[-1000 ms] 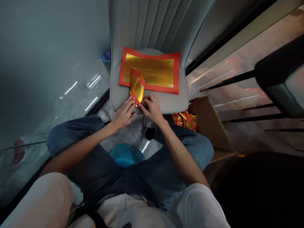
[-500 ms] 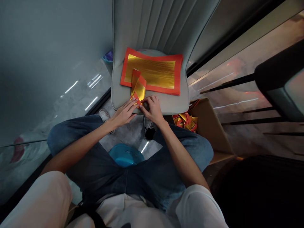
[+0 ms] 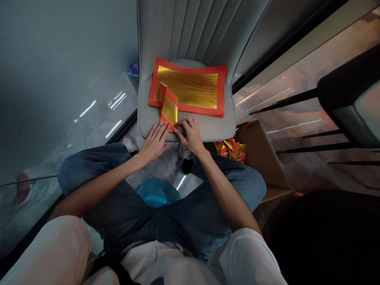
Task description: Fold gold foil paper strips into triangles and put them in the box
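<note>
A folded strip of gold foil paper with a red-orange border [image 3: 170, 110] lies tilted on a larger stack of gold-and-red sheets [image 3: 187, 87], and its lower tip juts past the stack's front edge. My right hand [image 3: 190, 136] pinches that tip between its fingers. My left hand [image 3: 154, 142] is beside the tip, with straight, spread fingers touching the paper. The stack rests on a grey padded chair seat [image 3: 208, 132].
Under the seat's right side stands an open cardboard box [image 3: 261, 158] holding folded gold-and-red paper pieces [image 3: 230, 150]. A blue plastic basin [image 3: 157, 193] sits between my denim-covered knees [image 3: 89, 170]. Dark railing bars [image 3: 297, 148] cross the right side.
The folded strip now lies straighter and longer, with its upper end leaning left. My left hand has eased back from the tip, while my right hand stays on it.
</note>
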Demonstrator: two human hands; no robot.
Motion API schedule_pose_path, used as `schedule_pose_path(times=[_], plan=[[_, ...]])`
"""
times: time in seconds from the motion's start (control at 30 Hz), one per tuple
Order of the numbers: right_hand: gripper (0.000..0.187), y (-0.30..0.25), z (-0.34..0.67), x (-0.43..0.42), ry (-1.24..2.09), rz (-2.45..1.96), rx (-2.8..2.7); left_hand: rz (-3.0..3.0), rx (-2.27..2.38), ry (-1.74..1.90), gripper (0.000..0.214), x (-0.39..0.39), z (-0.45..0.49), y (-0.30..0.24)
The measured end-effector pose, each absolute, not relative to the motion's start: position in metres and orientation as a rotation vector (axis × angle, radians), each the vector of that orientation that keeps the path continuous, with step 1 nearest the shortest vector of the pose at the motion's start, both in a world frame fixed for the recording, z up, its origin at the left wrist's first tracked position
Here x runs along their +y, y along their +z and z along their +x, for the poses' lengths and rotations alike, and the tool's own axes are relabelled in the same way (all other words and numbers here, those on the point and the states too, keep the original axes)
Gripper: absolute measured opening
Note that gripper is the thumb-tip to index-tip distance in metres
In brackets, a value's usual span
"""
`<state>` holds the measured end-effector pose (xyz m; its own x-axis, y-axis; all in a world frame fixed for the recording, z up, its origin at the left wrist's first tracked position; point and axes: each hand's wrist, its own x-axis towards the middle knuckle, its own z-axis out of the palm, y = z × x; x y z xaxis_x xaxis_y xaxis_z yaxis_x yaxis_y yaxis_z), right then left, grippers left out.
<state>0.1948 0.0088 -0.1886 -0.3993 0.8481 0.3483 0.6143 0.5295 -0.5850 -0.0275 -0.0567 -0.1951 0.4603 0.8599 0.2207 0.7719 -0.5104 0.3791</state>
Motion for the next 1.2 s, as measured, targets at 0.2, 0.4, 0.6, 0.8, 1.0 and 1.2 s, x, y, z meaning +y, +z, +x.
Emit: schedule_pose_path(times=[0.2, 0.4, 0.6, 0.8, 1.0, 1.2], plan=[[0.036, -0.179, 0.201, 0.007, 0.508, -1.022, -2.318, 2.51, 1.442, 0.498, 0.08, -0.06, -0.025, -0.194], [0.033, -0.177, 0.206, 0.011, 0.539, -1.016, -2.355, 2.504, 1.516, 0.28, 0.076, -0.065, -0.022, -0.177], [0.025, -0.18, 0.208, 0.008, 0.51, -1.015, -2.319, 2.509, 1.544, 0.199, 0.076, -0.066, -0.02, -0.168], [0.03, -0.18, 0.212, 0.005, 0.519, -1.001, -2.355, 2.499, 1.539, 0.202, 0.083, -0.072, -0.019, -0.17], [0.024, -0.181, 0.213, 0.007, 0.494, -0.974, -2.358, 2.445, 1.55, 0.268, 0.083, -0.073, -0.019, -0.177], [0.027, -0.182, 0.207, 0.0, 0.399, -0.987, -2.349, 2.426, 1.512, 0.359, 0.082, -0.07, -0.021, -0.181]])
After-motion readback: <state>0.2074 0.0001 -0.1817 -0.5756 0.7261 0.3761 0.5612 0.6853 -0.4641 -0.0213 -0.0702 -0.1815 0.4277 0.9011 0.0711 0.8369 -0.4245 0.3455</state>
